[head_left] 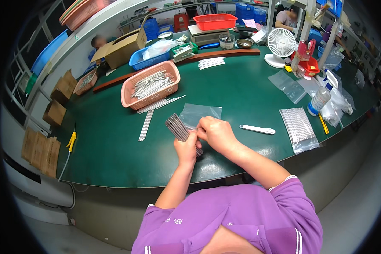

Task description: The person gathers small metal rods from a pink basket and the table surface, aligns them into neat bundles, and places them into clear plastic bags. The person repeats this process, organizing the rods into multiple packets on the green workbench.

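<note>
My left hand (186, 149) is wrapped round a bundle of thin grey metal rods (177, 126), tilted with its top ends toward the far left. Beside it, my right hand (218, 133) has its fingers pinched together close to the bundle. Whatever those fingertips hold is hidden. A clear plastic bag (205, 111) lies flat on the green table just beyond both hands, partly covered by them. To the right of my right hand rests a white utility knife (257, 129). A few pale rods (146, 125) lie loose on the table left of the bundle.
A pink basket (127, 99) full of rods stands at the far left. At right are a bagged rod pack (298, 127), a spray bottle (319, 100) and a white fan (281, 43). A brown bar (237, 52) crosses the back. Other people sit beyond the table.
</note>
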Tool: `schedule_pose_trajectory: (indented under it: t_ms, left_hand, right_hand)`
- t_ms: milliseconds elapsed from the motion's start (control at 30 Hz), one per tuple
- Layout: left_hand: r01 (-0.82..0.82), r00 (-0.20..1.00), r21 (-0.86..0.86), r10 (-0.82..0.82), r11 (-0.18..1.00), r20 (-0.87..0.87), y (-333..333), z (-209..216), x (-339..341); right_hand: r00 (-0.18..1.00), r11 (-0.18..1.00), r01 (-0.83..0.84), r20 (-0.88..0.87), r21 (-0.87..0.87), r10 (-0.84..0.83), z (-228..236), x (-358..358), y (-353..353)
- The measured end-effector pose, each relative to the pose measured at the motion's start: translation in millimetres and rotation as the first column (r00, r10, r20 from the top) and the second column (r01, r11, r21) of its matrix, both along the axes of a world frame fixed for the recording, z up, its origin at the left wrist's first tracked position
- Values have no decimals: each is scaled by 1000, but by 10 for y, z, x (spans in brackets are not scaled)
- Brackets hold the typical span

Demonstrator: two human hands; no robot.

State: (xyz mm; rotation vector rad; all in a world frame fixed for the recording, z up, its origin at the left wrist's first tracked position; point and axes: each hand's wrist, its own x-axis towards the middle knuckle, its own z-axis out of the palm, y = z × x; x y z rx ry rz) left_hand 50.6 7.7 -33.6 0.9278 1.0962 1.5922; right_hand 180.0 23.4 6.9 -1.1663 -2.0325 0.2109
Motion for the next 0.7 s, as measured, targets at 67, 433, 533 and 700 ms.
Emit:
schedule_pose_trajectory:
  t_ms: [67, 433, 533, 700]
  left_hand:
    - [-10, 999, 7, 11, 1000, -40, -13, 14, -19]
    - [174, 980, 20, -171, 985, -101, -90, -9, -99]
    - [71, 990, 17, -68, 997, -126, -67, 34, -15]
    - [-31, 991, 29, 35, 999, -131, -91, -19, 25]
  right_hand:
    - [999, 998, 9, -38, -65, -12, 4, -16, -6]
    - [967, 969, -223, 103, -103, 234, 88, 207, 66]
    - [993, 995, -92, 76, 47, 88, 3, 99, -16]
    - [994, 971, 109, 9, 212, -113, -49, 73, 64]
